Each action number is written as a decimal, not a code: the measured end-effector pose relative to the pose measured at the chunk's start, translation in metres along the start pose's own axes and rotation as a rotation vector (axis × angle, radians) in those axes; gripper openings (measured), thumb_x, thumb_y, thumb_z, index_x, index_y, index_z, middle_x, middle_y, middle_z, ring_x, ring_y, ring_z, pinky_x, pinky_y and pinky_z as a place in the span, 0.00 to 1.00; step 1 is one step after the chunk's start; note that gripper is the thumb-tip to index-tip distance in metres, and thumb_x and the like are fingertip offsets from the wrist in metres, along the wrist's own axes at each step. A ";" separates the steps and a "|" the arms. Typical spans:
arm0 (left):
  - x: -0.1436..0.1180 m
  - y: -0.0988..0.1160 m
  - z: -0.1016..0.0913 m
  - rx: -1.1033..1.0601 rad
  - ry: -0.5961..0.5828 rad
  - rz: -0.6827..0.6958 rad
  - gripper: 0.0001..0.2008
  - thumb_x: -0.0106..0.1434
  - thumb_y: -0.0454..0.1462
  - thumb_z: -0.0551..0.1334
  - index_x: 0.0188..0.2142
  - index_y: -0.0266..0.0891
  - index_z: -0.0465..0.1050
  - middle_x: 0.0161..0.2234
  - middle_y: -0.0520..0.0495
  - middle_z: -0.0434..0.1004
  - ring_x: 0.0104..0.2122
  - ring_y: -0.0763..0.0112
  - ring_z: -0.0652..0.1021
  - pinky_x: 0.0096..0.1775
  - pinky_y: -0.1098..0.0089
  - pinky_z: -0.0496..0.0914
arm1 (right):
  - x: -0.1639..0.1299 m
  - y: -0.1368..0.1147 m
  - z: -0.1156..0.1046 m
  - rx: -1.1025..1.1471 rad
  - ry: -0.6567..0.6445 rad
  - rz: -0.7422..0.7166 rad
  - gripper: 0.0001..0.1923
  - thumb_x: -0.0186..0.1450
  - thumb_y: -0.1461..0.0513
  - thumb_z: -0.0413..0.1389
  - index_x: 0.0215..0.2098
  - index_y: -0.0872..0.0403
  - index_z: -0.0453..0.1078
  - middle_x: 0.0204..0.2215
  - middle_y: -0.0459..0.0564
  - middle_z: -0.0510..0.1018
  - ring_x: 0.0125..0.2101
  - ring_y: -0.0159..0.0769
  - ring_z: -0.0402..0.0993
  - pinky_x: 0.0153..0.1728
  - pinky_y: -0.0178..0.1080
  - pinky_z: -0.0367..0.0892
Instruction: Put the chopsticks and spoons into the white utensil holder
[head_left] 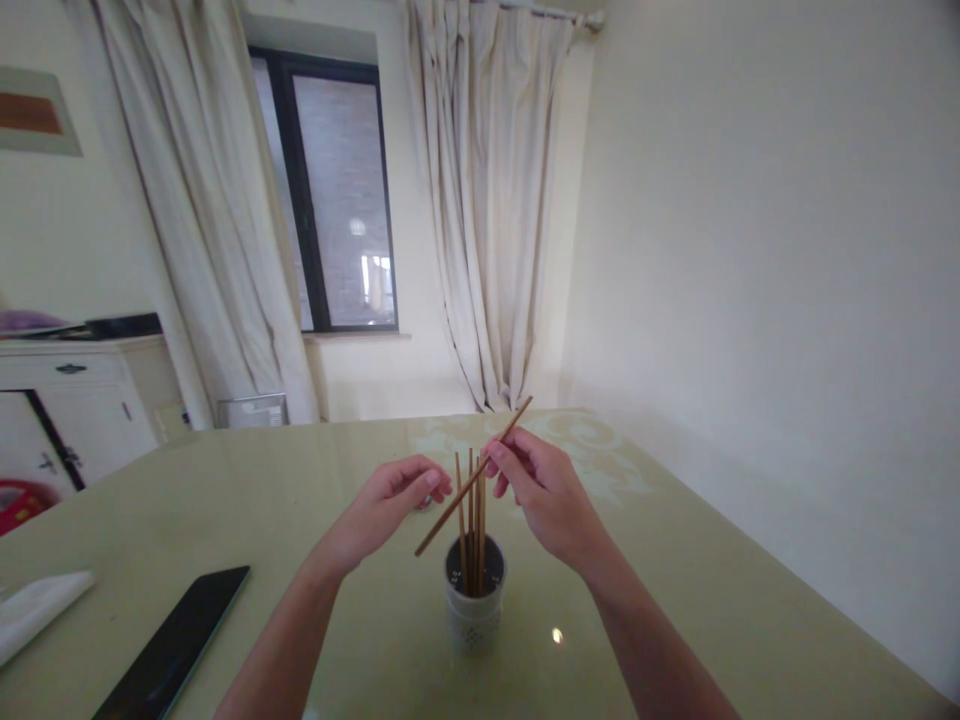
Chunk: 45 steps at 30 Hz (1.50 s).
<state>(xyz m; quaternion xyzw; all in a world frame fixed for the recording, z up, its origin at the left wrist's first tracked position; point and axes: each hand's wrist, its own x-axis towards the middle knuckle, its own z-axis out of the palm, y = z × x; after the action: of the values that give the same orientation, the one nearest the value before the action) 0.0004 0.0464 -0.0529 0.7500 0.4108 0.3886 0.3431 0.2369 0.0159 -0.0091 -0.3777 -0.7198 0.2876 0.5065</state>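
Note:
My right hand [536,480] pinches a brown wooden chopstick [450,512] near its upper end, thumb against fingers. The chopstick slants down to the left, crossing in front of several upright chopsticks [471,520]. Those stand in a grey holder [474,615] with a dark inside and small holes low on its front. To the left of the chopsticks hovers my left hand [394,500], its fingers loosely curled and nothing visible in them. Partly hidden below the left fingers is a small shiny thing [424,504], too small to name.
The holder stands on a glossy pale green table [360,620]. A flat black device [176,645] lies at the left, with a white folded item [37,610] beyond it. A white cabinet [82,385] and a red container [26,503] are farther left. A wall [772,330] borders the table's right side.

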 end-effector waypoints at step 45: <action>0.004 -0.070 -0.006 0.685 0.137 -0.253 0.14 0.73 0.40 0.54 0.43 0.38 0.79 0.43 0.41 0.83 0.45 0.60 0.81 0.48 0.65 0.71 | 0.000 0.000 -0.014 -0.108 0.059 -0.004 0.11 0.72 0.57 0.55 0.36 0.53 0.75 0.29 0.46 0.81 0.27 0.32 0.76 0.29 0.33 0.66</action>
<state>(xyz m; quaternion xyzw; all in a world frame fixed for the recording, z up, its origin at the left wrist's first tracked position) -0.0281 0.0811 -0.1076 0.7370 0.6283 0.2324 0.0892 0.2505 0.0162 -0.0041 -0.4112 -0.7198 0.2362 0.5070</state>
